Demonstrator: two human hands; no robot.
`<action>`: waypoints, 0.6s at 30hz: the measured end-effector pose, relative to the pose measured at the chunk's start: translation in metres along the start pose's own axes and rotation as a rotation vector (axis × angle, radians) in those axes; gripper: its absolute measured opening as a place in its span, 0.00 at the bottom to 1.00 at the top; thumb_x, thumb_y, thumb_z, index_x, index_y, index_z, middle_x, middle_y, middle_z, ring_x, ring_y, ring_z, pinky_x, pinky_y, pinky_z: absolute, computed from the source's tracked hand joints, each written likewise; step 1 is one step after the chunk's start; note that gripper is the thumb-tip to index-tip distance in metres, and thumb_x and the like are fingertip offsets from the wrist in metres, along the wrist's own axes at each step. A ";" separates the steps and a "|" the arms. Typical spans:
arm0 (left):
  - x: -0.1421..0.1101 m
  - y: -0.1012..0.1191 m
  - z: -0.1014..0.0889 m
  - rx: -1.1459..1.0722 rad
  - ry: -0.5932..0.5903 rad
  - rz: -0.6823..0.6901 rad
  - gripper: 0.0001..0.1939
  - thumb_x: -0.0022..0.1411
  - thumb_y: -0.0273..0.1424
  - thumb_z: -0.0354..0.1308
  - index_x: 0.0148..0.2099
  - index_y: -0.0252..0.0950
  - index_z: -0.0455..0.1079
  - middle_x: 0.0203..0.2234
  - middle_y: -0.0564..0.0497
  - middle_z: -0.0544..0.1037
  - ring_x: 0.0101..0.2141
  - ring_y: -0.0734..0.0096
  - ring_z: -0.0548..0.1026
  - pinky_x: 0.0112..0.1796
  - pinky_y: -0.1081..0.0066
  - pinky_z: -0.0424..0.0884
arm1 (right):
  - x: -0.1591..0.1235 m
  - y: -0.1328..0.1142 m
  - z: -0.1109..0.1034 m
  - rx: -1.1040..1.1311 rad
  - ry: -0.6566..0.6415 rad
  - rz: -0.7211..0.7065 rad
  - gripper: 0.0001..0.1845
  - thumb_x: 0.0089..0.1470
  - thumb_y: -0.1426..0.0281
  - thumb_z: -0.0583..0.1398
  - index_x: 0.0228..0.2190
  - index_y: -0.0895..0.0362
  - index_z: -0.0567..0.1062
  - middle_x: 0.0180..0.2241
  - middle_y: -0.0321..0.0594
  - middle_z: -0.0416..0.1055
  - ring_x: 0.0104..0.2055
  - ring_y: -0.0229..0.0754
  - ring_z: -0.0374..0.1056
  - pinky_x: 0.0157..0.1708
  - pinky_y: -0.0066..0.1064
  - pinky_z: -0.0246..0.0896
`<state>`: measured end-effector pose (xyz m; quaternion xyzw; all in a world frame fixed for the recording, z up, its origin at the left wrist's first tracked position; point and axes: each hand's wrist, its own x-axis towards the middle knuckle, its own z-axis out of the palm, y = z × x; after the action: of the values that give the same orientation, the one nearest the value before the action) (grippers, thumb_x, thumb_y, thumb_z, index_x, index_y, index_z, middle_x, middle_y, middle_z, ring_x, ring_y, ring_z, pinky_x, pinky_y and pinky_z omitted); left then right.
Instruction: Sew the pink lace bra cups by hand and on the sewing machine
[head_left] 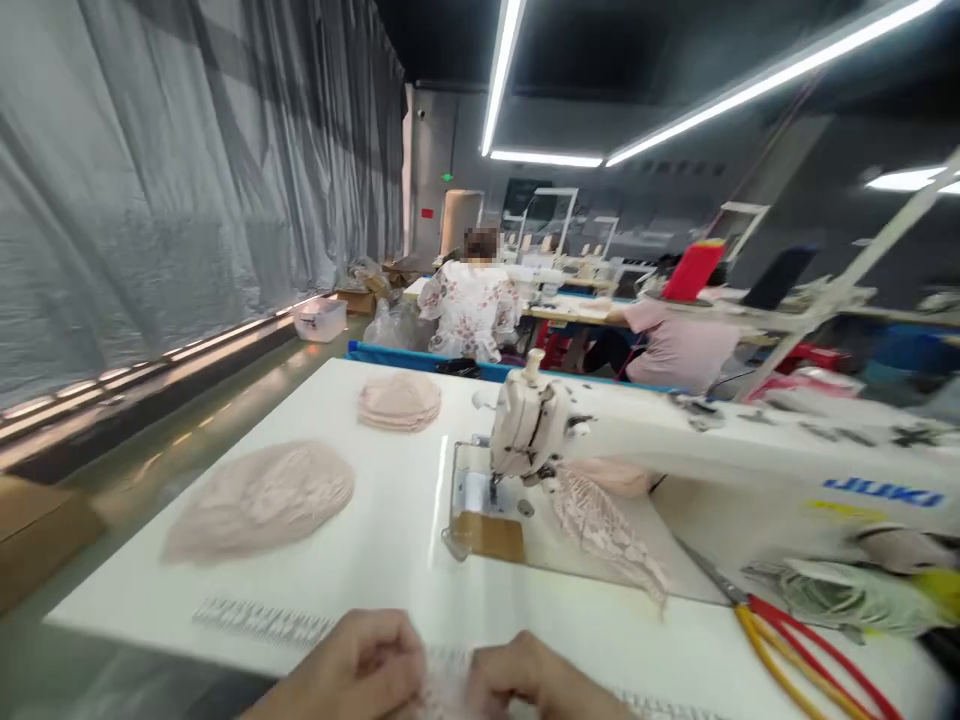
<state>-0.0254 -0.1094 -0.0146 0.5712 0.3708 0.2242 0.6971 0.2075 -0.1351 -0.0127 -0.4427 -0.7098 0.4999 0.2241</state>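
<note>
My left hand (pixel 364 665) and my right hand (pixel 529 675) are close together at the near edge of the white table (pixel 405 560). Both have curled fingers, pinching a pale pink lace piece (pixel 442 695) that shows only partly between them. Ahead of them is a white sewing machine (pixel 529 420), its needle over a metal plate. A lace-trimmed pink fabric piece (pixel 600 525) lies beside the machine head. To the left lie a pile of pale pink fabric pieces (pixel 266 495) and a smaller stack of pink pieces (pixel 401 400).
Scissors (pixel 780 640) with red and yellow handles lie at the right, near pale green elastic bands (pixel 847 595). Ruler markings (pixel 262 622) run along the near edge. Red thread cone (pixel 694 270) stands behind the machine. Two people sit at tables further ahead.
</note>
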 end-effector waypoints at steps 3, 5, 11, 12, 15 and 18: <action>-0.005 0.004 0.014 -0.257 -0.089 -0.101 0.27 0.45 0.52 0.67 0.30 0.31 0.69 0.20 0.56 0.65 0.24 0.79 0.62 0.27 0.79 0.56 | -0.022 -0.006 -0.008 0.214 -0.225 0.159 0.11 0.44 0.64 0.66 0.23 0.59 0.76 0.18 0.30 0.62 0.21 0.32 0.57 0.20 0.21 0.50; -0.010 0.000 0.019 -0.345 -0.133 -0.170 0.25 0.44 0.49 0.70 0.29 0.30 0.72 0.19 0.54 0.68 0.23 0.79 0.64 0.27 0.79 0.58 | -0.031 -0.008 -0.009 0.292 -0.347 0.156 0.16 0.43 0.59 0.66 0.22 0.61 0.77 0.18 0.31 0.63 0.20 0.32 0.57 0.18 0.21 0.49; -0.025 -0.025 0.022 -0.451 -0.127 -0.255 0.23 0.41 0.45 0.73 0.28 0.30 0.74 0.19 0.52 0.71 0.22 0.79 0.67 0.24 0.80 0.60 | -0.048 0.005 0.000 0.362 -0.423 0.125 0.18 0.43 0.56 0.69 0.24 0.60 0.78 0.20 0.32 0.67 0.22 0.32 0.61 0.23 0.23 0.55; -0.026 -0.029 0.022 -0.464 -0.127 -0.253 0.22 0.41 0.44 0.73 0.28 0.30 0.74 0.19 0.53 0.71 0.21 0.80 0.67 0.24 0.80 0.60 | -0.051 0.008 0.002 0.376 -0.429 0.130 0.19 0.42 0.56 0.69 0.25 0.61 0.78 0.20 0.32 0.68 0.22 0.33 0.62 0.24 0.24 0.56; -0.028 -0.038 0.024 -0.486 -0.117 -0.260 0.22 0.42 0.43 0.73 0.29 0.30 0.73 0.19 0.53 0.70 0.21 0.80 0.67 0.24 0.81 0.60 | -0.055 0.016 0.005 0.412 -0.432 0.140 0.20 0.42 0.54 0.69 0.27 0.60 0.80 0.23 0.34 0.69 0.25 0.34 0.64 0.28 0.25 0.59; -0.027 -0.044 0.028 -0.501 -0.101 -0.273 0.22 0.42 0.43 0.73 0.29 0.30 0.72 0.19 0.53 0.71 0.21 0.80 0.67 0.24 0.81 0.60 | -0.053 0.021 0.012 0.425 -0.410 0.134 0.23 0.38 0.53 0.70 0.27 0.60 0.79 0.23 0.32 0.69 0.26 0.34 0.63 0.28 0.25 0.59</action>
<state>-0.0258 -0.1580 -0.0473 0.3365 0.3424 0.1841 0.8577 0.2339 -0.1847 -0.0303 -0.3216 -0.5888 0.7300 0.1305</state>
